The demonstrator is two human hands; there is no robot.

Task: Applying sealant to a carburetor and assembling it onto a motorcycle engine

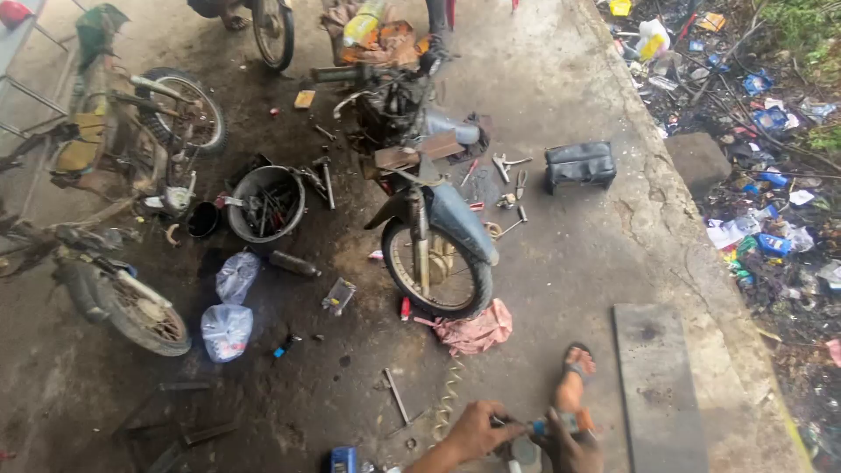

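Two hands met at the bottom middle of the frame. The left hand (473,431) and right hand (568,445) each had a tight grip on a small blue-and-orange tool (554,426). Holding it steady looked wise. A pink rag (477,330) lay near the blue motorbike (438,223).

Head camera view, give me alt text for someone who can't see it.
At the bottom edge, a person's left hand and right hand grip a small tool over a stained concrete floor. Ahead stands a stripped blue motorbike, with a bucket of parts, scattered wrenches, a pink rag and plastic bags around it.
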